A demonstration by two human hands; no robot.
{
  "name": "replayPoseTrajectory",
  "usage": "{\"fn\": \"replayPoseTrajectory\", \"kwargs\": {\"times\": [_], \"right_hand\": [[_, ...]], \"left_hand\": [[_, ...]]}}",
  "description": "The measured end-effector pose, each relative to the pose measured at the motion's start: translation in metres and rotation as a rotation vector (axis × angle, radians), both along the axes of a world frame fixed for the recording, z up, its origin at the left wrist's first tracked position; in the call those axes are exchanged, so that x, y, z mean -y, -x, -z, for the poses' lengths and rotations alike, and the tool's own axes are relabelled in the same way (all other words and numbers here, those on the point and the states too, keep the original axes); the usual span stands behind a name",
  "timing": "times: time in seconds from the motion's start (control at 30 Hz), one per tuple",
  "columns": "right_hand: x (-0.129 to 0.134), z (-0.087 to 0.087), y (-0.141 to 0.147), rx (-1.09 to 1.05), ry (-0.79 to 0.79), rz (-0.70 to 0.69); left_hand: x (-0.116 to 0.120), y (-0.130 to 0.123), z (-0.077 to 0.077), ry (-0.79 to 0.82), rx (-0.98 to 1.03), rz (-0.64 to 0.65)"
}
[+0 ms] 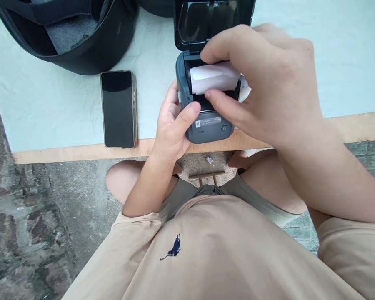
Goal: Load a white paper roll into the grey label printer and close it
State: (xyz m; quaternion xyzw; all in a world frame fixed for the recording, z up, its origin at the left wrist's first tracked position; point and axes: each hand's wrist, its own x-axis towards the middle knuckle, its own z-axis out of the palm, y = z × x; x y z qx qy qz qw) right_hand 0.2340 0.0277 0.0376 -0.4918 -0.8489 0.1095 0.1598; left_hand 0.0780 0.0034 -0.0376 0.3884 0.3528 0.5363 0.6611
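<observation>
My left hand (175, 125) grips a dark grey-blue label printer (209, 131) by its left side, thumb on the front rim. The printer's black lid (193, 27) stands raised at the back. A white paper roll (214, 78) lies in the open compartment. My right hand (268, 79) reaches over from the right, with its thumb at the front of the roll and its index finger behind it. The remaining fingers of that hand are largely hidden. A crumpled white scrap (244, 89) shows at the printer's right side, partly behind my right hand.
A phone (118, 109) with a dark screen lies left of the printer. An unzipped black case (112, 41) with grey fabric inside stands at the back left. The pale cloth-covered table (50, 112) ends in a wooden front edge, close to my knees.
</observation>
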Motion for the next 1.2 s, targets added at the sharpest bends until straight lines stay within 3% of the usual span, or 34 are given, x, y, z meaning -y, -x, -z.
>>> {"fn": "replayPoseTrajectory", "kwargs": {"times": [0.27,0.47,0.63,0.8,1.03,1.2], "right_hand": [[-0.005,0.003,0.001,0.113,0.020,0.064],[-0.005,-0.001,-0.001,0.044,-0.036,0.104],[-0.001,0.006,0.000,-0.107,-0.192,-0.022],[0.000,0.011,0.002,-0.125,-0.114,-0.051],[-0.007,0.006,-0.002,0.086,-0.028,-0.037],[-0.004,0.007,-0.002,-0.132,-0.083,-0.129]], "left_hand": [[0.001,0.002,-0.001,-0.004,0.036,0.058],[0.001,0.002,-0.002,0.031,0.058,0.056],[-0.001,0.001,-0.002,0.037,0.023,0.000],[-0.002,0.000,-0.001,0.018,0.104,-0.016],[-0.001,0.001,-0.004,0.039,0.072,0.046],[-0.003,0.000,-0.001,0.011,0.159,0.019]]}}
